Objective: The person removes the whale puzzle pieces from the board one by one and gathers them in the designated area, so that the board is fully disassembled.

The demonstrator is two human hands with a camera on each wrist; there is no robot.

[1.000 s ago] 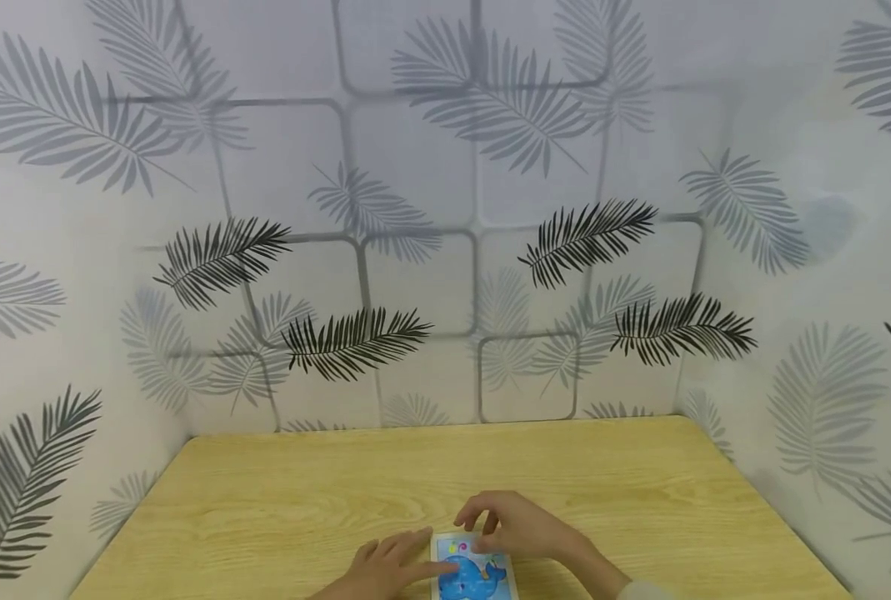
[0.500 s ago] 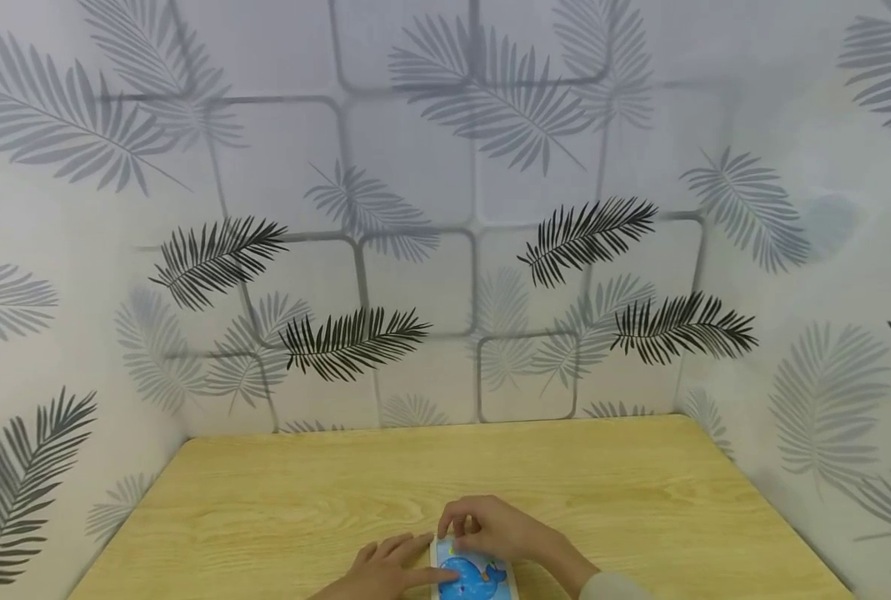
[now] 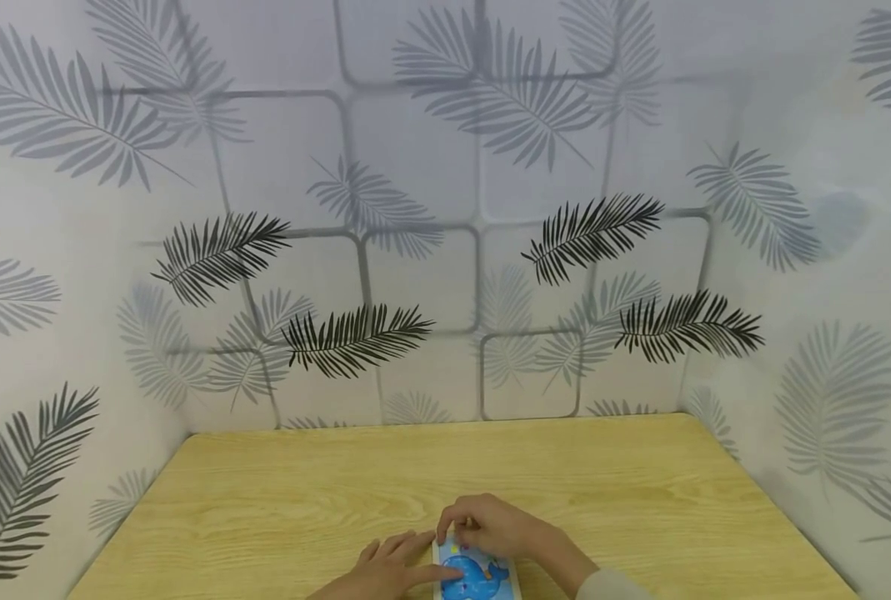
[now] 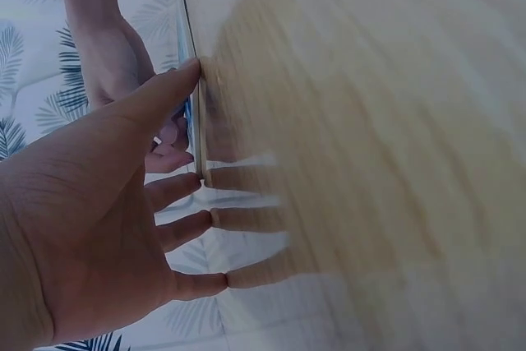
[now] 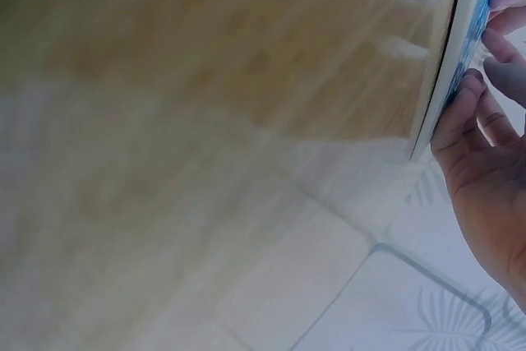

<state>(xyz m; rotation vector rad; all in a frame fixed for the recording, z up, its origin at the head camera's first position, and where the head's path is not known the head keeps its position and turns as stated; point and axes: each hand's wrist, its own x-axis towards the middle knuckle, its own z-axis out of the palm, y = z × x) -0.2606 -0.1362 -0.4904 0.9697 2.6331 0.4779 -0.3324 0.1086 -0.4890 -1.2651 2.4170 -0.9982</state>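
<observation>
A thin flat board (image 3: 501, 590) with a light border and a blue whale picture lies on the table. My left hand (image 3: 381, 571) is spread at its left side, fingertips down on the wood and thumb across the whale. In the left wrist view that left hand (image 4: 99, 203) has straight fingers, with the thumb tip at the board's edge. My right hand (image 3: 493, 527) curls over the far left corner, index finger at the edge and thumb on the picture. In the right wrist view, the right hand's (image 5: 489, 178) bent fingers touch the board (image 5: 464, 30); the palm covers its far part.
The wood-grain table (image 3: 302, 483) extends behind and to both sides of the hands. Pale walls (image 3: 422, 283) printed with feathery leaves stand at its back and sides.
My right hand has moved slightly left from above the board onto its far left corner, with its fingers more curled. The left hand and the board stay put.
</observation>
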